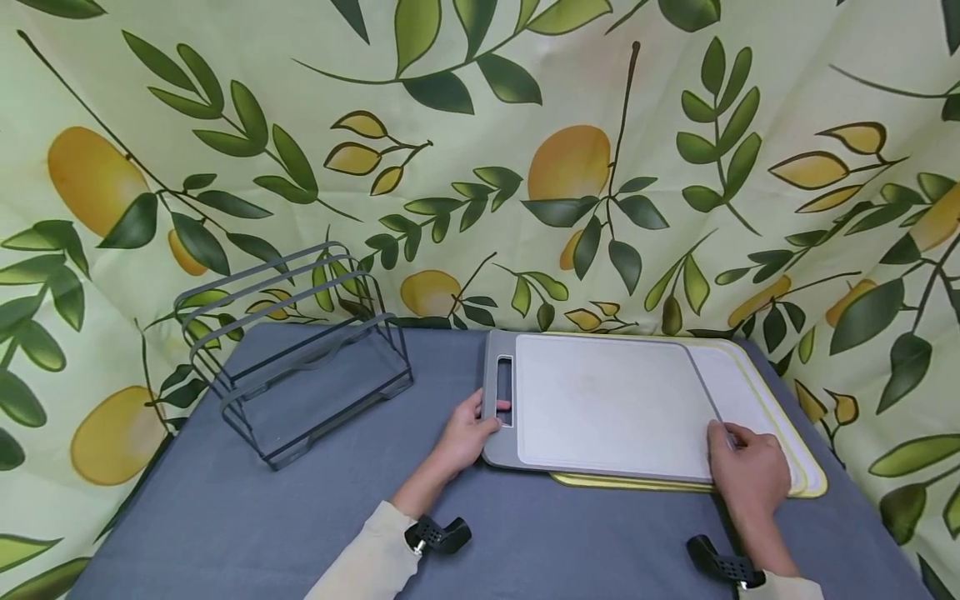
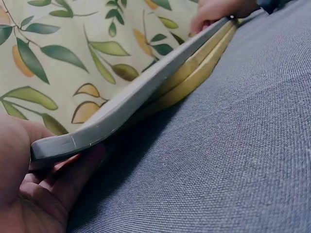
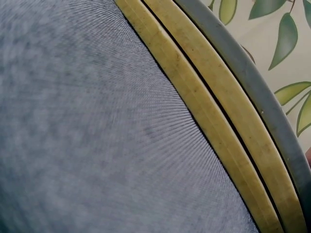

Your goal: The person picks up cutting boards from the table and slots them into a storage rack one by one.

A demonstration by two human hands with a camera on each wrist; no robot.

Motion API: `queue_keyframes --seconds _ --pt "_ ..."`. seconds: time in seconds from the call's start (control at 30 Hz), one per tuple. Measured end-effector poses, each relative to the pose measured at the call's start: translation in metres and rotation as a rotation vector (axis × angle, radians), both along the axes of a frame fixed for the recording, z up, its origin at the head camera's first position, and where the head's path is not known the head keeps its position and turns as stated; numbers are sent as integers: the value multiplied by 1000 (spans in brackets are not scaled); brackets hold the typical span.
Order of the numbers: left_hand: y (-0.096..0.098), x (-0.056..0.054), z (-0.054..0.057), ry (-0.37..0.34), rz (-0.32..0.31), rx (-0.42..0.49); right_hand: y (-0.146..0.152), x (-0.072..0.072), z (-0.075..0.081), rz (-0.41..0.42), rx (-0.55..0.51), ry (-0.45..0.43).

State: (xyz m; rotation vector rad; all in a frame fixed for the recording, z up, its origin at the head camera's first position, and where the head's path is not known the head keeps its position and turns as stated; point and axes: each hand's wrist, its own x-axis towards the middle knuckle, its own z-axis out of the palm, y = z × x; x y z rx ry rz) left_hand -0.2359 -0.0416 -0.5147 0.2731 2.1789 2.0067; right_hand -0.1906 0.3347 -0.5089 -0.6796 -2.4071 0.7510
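- Grey rim, white face: the grey-rimmed board lies on top of two yellow-edged boards. Its handle juts past them to the left; the left wrist view shows a gap and shadow under that end.
- Step in hand, by my reading: taking hold of the top board at both ends. Best raised evenly; pulling on the handle alone could drag the right end across the board beneath.
- Worth keeping the right fingertips to the grey edge only, since catching a yellow rim could bring up a second board.
- Left hand grips the handle, thumb above, fingers underneath, fingertips showing in the slot.
- Right hand pinches the board's right edge near its front corner; cannot tell how far the fingers reach beneath. Board lies between the hands.
- Outward: blue-grey cloth under the stack; dark wire rack upright, apart, beyond the left hand; leaf-and-fruit curtain behind.
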Motion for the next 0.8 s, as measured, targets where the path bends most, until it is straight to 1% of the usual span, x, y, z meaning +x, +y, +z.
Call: queue_keyframes --seconds 0.37,0.53,0.8 --pt "1 0 2 -11 9 -13 1 2 1 -12 -15 -49" --pt "3 -1 1 -7 1 -14 3 3 2 -17 -11 -51" --pt "-1 -2 1 -11 16 -33 -1 1 3 -5 -15 -56"
